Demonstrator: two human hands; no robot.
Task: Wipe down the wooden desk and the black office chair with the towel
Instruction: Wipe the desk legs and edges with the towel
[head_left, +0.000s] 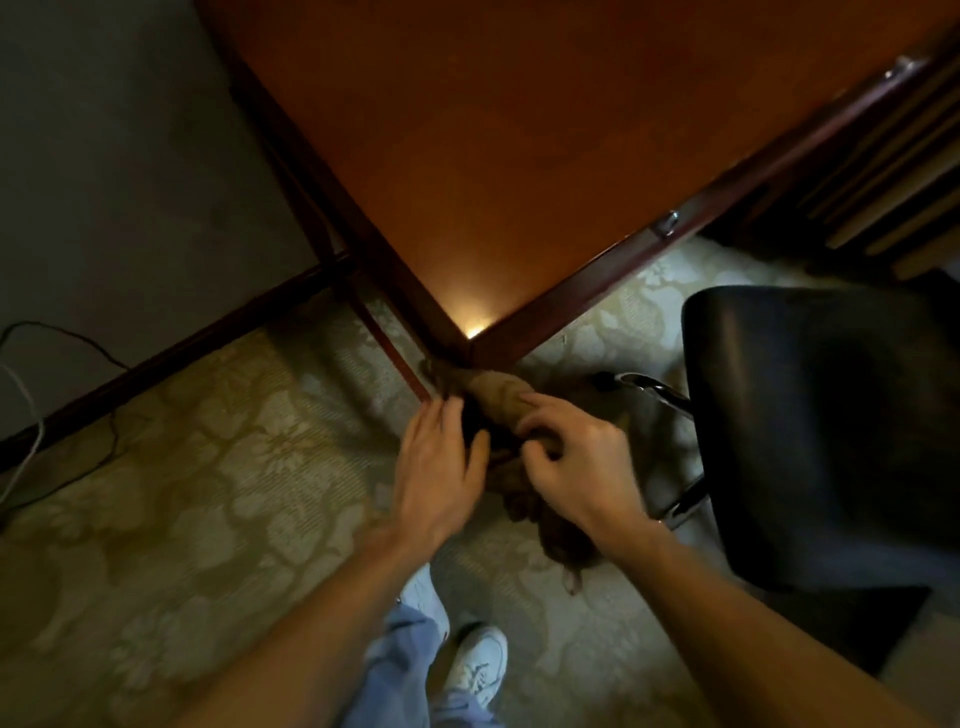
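Observation:
The wooden desk (519, 130) fills the upper middle, its near corner pointing toward me. A brown towel (493, 397) is bunched just below that corner and hangs down past my hands. My right hand (576, 462) grips the towel with curled fingers. My left hand (436, 467) is beside it, fingers fairly straight and touching the towel's left side. The black office chair (821, 426) stands at the right, its seat close to my right wrist.
Patterned carpet (182, 493) covers the floor. A grey wall (104, 156) with dark baseboard lies left, with cables (31, 415) running down it. The chair's chrome base (660, 395) shows by the desk corner. My shoes (478, 665) stand below.

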